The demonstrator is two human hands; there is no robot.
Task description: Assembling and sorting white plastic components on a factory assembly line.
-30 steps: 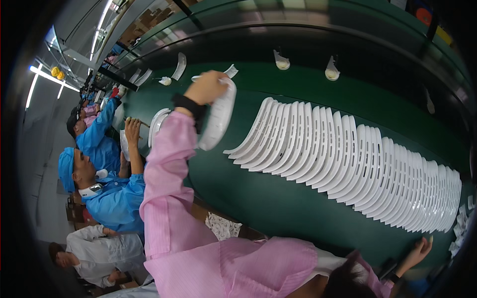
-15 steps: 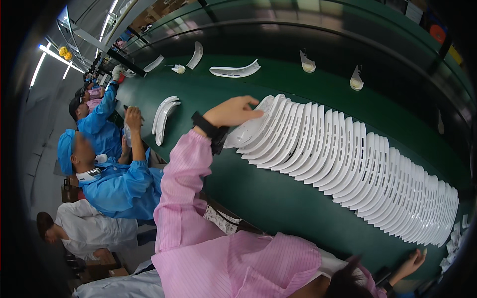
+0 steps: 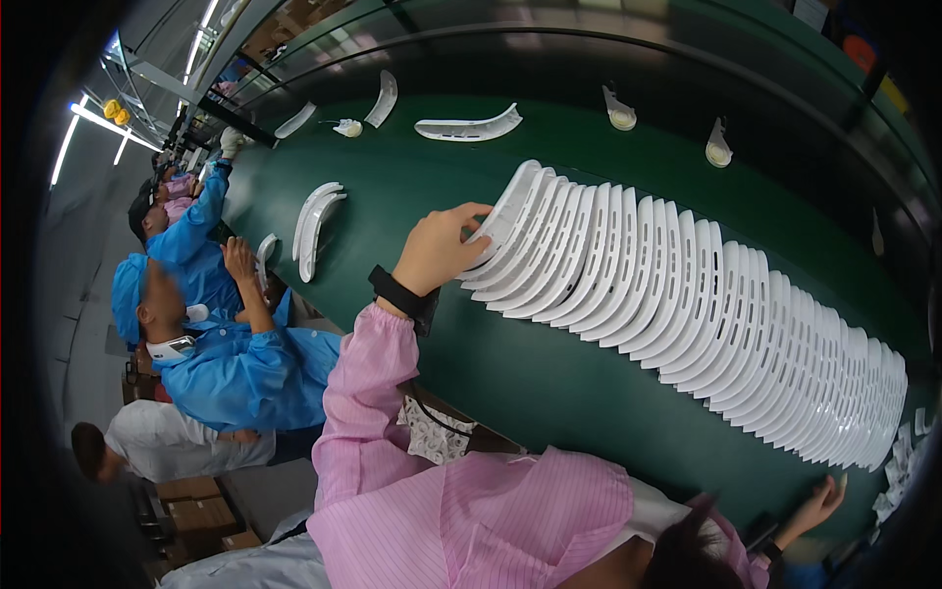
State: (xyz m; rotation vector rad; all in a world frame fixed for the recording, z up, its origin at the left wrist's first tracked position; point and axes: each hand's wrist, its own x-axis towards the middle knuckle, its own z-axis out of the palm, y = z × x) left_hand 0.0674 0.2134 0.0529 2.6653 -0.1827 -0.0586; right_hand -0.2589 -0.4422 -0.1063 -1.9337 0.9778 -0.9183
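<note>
Left hand: the end piece [image 3: 512,208] of the row is touched by the left hand [image 3: 444,247] just off centre, toward 11 o'clock; its fingers are half curled, and whether the piece is gripped or only pressed cannot be told.
Right hand: the right hand [image 3: 816,506] is held at 4 o'clock, near the far end of the row, with loosely spread fingers and nothing seen to be held.
Row: many white curved, slotted pieces [image 3: 677,304] are stood close together, face to face, in a long row stretched from near the centre toward 4 o'clock.
Worktop: the row is borne by a green worktop [image 3: 392,187].
Loose pieces: two curved pieces [image 3: 316,236] are laid side by side at 10 o'clock; a single slotted strip [image 3: 469,128] is placed at 12, and a shorter strip [image 3: 383,98] at 11.
Small parts: a white part with a round yellowish disc [image 3: 620,113] is set near 1 o'clock, and a similar part [image 3: 718,147] at 2.
Scraps: small white bits [image 3: 898,471] are heaped at 4 o'clock, just beyond the row.
Co-worker: a person in blue [image 3: 231,378] is seen toward 9 o'clock, one hand raised near a white piece [image 3: 265,257].
</note>
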